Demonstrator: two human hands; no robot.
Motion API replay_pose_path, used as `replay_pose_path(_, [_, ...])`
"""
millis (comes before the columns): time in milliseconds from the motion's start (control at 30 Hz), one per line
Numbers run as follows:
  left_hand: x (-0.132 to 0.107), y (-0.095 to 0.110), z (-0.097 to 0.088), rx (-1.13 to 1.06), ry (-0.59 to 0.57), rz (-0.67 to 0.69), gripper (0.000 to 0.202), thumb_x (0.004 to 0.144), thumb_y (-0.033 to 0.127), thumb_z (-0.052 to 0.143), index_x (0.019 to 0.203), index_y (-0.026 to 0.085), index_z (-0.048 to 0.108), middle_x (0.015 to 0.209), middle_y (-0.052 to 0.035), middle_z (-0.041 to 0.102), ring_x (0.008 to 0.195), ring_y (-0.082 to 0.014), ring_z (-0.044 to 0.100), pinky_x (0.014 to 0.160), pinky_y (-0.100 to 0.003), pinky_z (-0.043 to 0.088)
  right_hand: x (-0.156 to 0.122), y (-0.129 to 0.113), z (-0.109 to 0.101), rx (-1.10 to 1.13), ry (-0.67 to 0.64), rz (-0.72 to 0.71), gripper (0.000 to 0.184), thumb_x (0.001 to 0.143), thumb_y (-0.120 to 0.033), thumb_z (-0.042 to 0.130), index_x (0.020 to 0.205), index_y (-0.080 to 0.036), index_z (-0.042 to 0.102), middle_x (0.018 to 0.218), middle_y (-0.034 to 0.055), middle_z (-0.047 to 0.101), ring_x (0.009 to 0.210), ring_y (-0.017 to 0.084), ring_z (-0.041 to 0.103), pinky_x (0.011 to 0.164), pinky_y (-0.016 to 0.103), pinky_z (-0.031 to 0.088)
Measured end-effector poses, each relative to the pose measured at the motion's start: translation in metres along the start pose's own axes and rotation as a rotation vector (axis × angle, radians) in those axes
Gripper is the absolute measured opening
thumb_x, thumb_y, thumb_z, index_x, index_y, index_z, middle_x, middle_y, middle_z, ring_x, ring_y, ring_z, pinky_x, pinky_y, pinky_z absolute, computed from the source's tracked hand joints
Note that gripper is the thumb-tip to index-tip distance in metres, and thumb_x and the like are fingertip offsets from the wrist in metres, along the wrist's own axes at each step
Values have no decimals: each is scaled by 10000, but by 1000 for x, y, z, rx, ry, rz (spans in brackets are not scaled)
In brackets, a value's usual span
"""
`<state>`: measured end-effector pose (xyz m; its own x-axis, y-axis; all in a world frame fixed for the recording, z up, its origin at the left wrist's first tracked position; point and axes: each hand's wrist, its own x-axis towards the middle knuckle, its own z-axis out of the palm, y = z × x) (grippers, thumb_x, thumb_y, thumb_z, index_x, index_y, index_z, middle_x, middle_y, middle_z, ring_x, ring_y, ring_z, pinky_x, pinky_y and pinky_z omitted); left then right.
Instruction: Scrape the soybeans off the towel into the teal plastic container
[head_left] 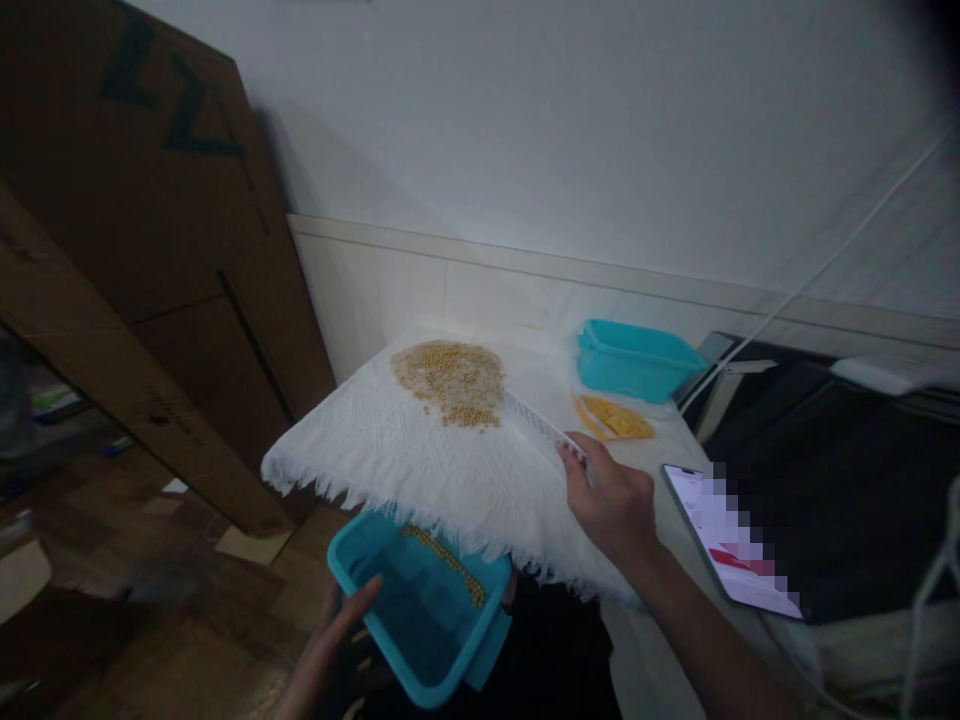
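Observation:
My left hand (352, 612) grips the left rim of a turquoise plastic tub (427, 640), thumb over the edge, just below the table's front edge. Some round yellow beans lie along the tub's far side. Closed around the near end of a long white comb-like strip (536, 418) is my right hand (611, 495). The strip's far end reaches the right side of a spread heap of yellow beans (450, 380), mixed with finer pale grains. This heap rests on a white fringed cloth (390, 460), and a few beans lie loose at its front.
A second turquoise tub (637, 360) stands at the back right, with a clear bag of yellow pieces (615, 416) before it. A lit phone (731, 545) lies to the right. Tall cardboard (165, 200) leans at the left; a pale wall (510, 290) runs behind.

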<state>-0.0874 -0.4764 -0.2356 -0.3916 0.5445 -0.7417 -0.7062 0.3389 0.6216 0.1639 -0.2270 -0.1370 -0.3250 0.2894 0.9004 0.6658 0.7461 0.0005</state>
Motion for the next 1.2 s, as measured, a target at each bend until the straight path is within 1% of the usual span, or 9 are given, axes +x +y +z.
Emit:
replay_pose_path(67, [1,1,-1,17,5,-3,1241,724,637,1024,1756,424,368,1595,-211,725,1323,-490,791,1069,-639,656,-3,-7,-5,-9,-6,-68,318,1178,-268,550,1074,-157,829,644,6,786,463,124,707,508,231,458])
replay_pose_path(200, [4,1,-2,-9,-14,30,1270,670,562,1080,1737,364,420,1504,-234,778,1280,-502,811,1055,-613,672,1,-18,-5,13,-1,-130,289,1173,-214,554,1075,-148,818,641,-7,784,460,106,700,508,220,454])
replay_pose_path(333, [0,2,0,-18,-26,0,1265,696,598,1054,1749,414,378,1587,-219,731,1341,-509,778,1056,-652,667,6,-23,-2,71,0,-138,272,1167,-194,560,1090,-141,815,677,3,807,494,105,728,533,207,479])
replay_pose_path(500, [-5,5,1,14,-18,-3,1224,750,617,1009,1756,432,337,1705,-221,625,1382,-507,752,1070,-662,654,3,-26,-2,103,-26,-99,292,1165,-224,562,1078,-162,834,663,5,802,492,121,736,513,212,479])
replay_pose_path(600, [-4,5,1,20,6,-10,1257,766,606,1002,1784,424,287,1684,-224,645,1370,-501,759,1068,-662,654,-2,-27,-4,101,-60,-35,304,1154,-258,566,1081,-194,854,681,17,821,507,137,751,512,211,492])
replay_pose_path(767, [-7,5,2,-17,4,-3,1267,730,591,1032,1772,445,326,1638,-215,682,1345,-493,776,1072,-643,649,-8,-27,-9,106,-92,31,305,1136,-283,574,1065,-219,863,677,21,827,502,153,755,522,215,511])
replay_pose_path(867, [-9,6,3,-14,12,-20,1206,759,584,1018,1757,454,353,1670,-205,660,1342,-486,781,1080,-642,648,-7,-28,-11,114,-93,38,324,1150,-301,562,1052,-221,860,668,17,823,495,155,755,520,218,514])
replay_pose_path(1033, [-10,8,4,17,1,10,1143,816,610,967,1758,433,344,1696,-197,642,1325,-467,791,1071,-620,662,-3,-29,-11,134,-69,14,326,1158,-285,564,1047,-199,858,658,14,817,472,153,749,497,221,507])
replay_pose_path(1200, [-5,8,1,-15,14,-17,1270,738,619,1022,1773,431,311,1719,-229,611,1352,-491,773,1058,-620,663,0,-24,-5,202,-57,39,283,1139,-275,604,1036,-207,859,688,12,828,486,147,753,541,208,545])
